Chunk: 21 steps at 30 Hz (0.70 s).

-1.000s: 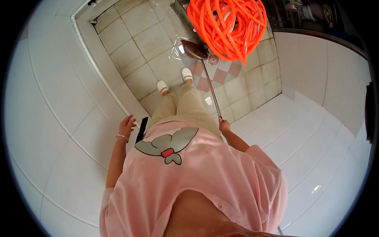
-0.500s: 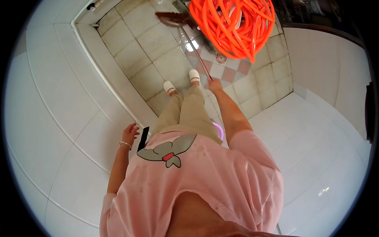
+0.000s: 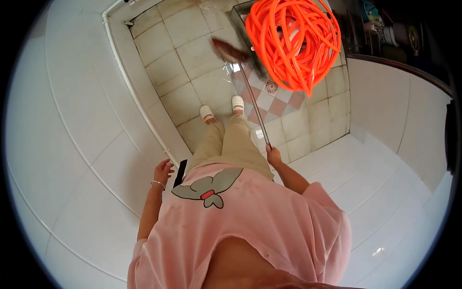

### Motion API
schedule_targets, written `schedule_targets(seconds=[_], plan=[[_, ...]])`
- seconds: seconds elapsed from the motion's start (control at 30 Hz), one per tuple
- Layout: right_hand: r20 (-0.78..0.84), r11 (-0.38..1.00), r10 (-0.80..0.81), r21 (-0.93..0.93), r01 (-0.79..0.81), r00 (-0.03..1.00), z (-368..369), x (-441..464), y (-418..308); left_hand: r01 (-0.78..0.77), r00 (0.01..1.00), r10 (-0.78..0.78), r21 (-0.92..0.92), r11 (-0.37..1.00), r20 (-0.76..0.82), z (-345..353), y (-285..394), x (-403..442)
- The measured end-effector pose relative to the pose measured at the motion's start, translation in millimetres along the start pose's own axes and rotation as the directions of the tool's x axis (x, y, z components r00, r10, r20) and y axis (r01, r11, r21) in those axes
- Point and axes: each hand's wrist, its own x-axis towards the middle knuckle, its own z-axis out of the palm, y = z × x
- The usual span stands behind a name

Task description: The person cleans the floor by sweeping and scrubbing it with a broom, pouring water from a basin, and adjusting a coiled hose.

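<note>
one view, head. one broom (image 3: 259, 114), in the right hand (image 3: 274, 155): fingers closed round the upper end of the handle, arm reaching down at the person's right side. left hand (image 3: 164, 172) is released, fingers loosely curled, nothing seen in it, bracelet (image 3: 158, 183) at the wrist, black strip (image 3: 181, 172) just beside it.

broom's long axis: slanted, runs from the right hand forward and across toward the person's left. handle passes to the right of both shoes (image 3: 207, 113), over the patterned tiles (image 3: 271, 87). brush head (image 3: 230, 51) is the far end, ahead of the shoes, about in line between them and a bit blurred. can't tell if the bristles touch the floor (image 3: 173, 72).

right hand clearly nearer the broom, already on it; left hand well apart, on the other side of the legs, close to the left wall side with the white pipe (image 3: 126, 79).

on floor terms: brush head out toward the far edge, between the left edge and the dark-rimmed container (image 3: 237, 23), near the container's close left side. orange hose coil (image 3: 315, 58) heaped at the container, right of the brush head. right hand sits left of the floor's near right corner.
</note>
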Motion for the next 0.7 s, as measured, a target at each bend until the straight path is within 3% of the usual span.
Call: schedule_targets(seconds=[0.07, 0.17, 0.23, 0.27, 0.3, 0.4, 0.47, 0.53, 0.63, 0.67, 0.7], plan=[[0.12, 0.971, 0.237, -0.029, -0.236, 0.964, 3, -5, 14, 0.013, 1.0, -0.013, -0.008, 1.0, -0.002, 0, -6, 1], [0.027, 0.997, -0.006, -0.073, 0.008, 1.0, 18, 30, 0, 0.009, 1.0, -0.009, -0.012, 1.0, 0.005, 0, -6, 3], [0.101, 0.933, -0.255, -0.235, 0.272, 0.962, 36, 97, -34, 0.023, 1.0, -0.023, 0.005, 1.0, 0.009, -2, -10, -3], [-0.055, 0.923, -0.38, -0.086, 0.374, 0.924, 34, 124, -63, 0.019, 1.0, -0.019, 0.019, 1.0, 0.009, -3, -6, -1], [-0.004, 0.965, -0.258, -0.038, 0.258, 0.966, 19, 144, -112, 0.011, 1.0, -0.011, 0.032, 0.999, 0.007, -4, 0, 1], [0.103, 0.982, -0.136, 0.146, 0.12, 0.985, -34, 208, -235, -0.032, 0.999, 0.033, 0.046, 0.998, -0.027, -12, 11, 0], [0.146, 0.933, -0.14, 0.351, 0.08, 0.979, -88, 211, -306, -0.039, 0.998, 0.042, 0.059, 0.997, -0.049, -17, 18, 1], [0.216, 0.771, -0.104, 0.634, -0.059, 0.971, -127, 183, -337, -0.046, 0.997, 0.05, 0.064, 0.997, -0.057, -21, 21, 0], [-0.084, 0.901, -0.216, 0.368, 0.232, 0.973, -75, 199, -267, -0.056, 0.998, 0.057, 0.018, 0.998, -0.031, -25, 15, 2], [-0.251, 0.857, -0.5, -0.002, 0.516, 0.829, -54, 188, -220, -0.056, 0.998, 0.056, 0.012, 0.998, -0.023, -25, 13, 4], [-0.309, 0.797, -0.468, 0.258, 0.546, 0.828, -57, 131, -199, -0.053, 0.999, 0.053, 0.006, 0.999, -0.014, -24, 11, 5]])
